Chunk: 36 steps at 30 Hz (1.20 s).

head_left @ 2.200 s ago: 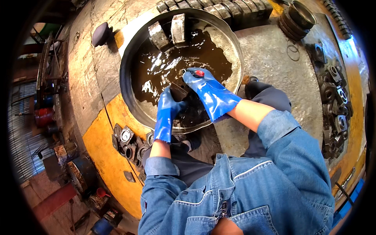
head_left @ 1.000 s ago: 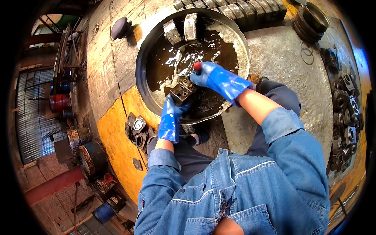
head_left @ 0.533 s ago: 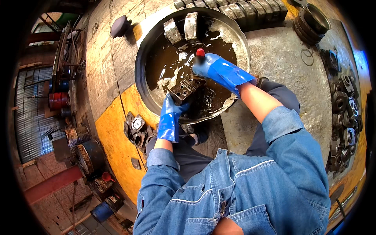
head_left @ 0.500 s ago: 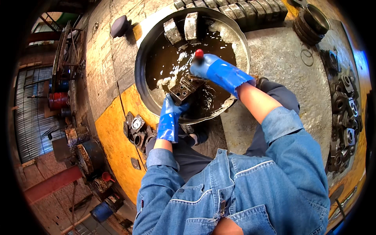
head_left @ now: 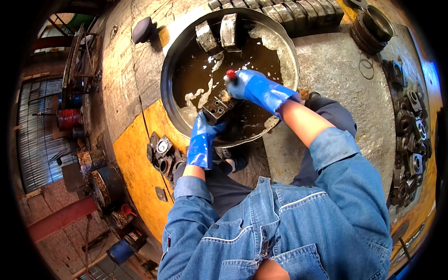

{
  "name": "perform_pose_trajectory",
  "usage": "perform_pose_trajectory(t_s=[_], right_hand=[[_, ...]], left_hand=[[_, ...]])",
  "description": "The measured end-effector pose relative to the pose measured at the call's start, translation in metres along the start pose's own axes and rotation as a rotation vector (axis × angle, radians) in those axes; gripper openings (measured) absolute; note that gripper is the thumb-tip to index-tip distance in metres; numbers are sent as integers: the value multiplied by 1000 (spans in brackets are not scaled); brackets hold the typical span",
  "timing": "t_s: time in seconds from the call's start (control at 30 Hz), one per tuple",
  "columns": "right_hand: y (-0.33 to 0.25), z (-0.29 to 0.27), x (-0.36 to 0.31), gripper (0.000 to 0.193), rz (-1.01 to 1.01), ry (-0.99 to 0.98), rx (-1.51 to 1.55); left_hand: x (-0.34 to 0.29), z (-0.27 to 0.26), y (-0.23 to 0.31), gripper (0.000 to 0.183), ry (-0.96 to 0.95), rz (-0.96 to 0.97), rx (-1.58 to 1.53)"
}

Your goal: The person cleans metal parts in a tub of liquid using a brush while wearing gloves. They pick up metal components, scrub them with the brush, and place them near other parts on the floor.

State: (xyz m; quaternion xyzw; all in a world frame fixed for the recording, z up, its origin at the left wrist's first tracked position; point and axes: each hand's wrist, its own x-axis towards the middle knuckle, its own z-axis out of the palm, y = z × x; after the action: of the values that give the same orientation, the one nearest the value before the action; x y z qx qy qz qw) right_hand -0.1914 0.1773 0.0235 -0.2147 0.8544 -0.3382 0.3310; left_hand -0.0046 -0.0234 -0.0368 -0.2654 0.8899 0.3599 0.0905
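Note:
A wide round metal basin (head_left: 166, 79) holds dark, murky liquid with streaks of foam. My left hand (head_left: 201, 128), in a blue rubber glove, is closed on the near-left side of a metal block (head_left: 217, 108) with round holes, held tilted over the liquid. In my right hand (head_left: 241, 84), also gloved in blue, is a brush with a red handle end (head_left: 231, 74). Its pale bristles seem to meet the block's top right edge, partly hidden by the glove. Two curved metal blocks (head_left: 229, 32) lean against the basin's far inside wall.
Beyond the basin stands a row of metal blocks (head_left: 298, 16). A stack of metal rings (head_left: 372, 30) sits at the far right. Flat metal parts (head_left: 163, 151) lie left of my knees, and many more (head_left: 410, 140) along the right. A dark rounded object (head_left: 143, 31) rests at far left.
My right hand and the brush have shifted slightly left and down toward the block. Foam streaks in the liquid have changed shape. My left hand keeps its hold, almost unmoved.

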Motion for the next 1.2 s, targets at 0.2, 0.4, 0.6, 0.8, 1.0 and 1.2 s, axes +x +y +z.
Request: perform_pose_trajectory(t_s=[0.2,0.4,0.6,0.8,1.0,1.2], right_hand=[[24,-9,7,35,152,151,-26],[66,21,32,37,187,-23,-160],[29,53,36,21,-159,-190,461],[83,63,77,24,-223,121,380],[33,43,14,22,-297,37,137],[26,6,2,22,-206,154,140]], left_hand=[[1,-1,-3,79,-26,52,-89],[5,3,-28,75,-26,34,-57],[-19,-3,-47,73,50,-30,11],[3,2,-3,73,14,44,-52],[-7,-3,-14,73,-23,20,-82],[0,0,9,75,-21,-23,-135]])
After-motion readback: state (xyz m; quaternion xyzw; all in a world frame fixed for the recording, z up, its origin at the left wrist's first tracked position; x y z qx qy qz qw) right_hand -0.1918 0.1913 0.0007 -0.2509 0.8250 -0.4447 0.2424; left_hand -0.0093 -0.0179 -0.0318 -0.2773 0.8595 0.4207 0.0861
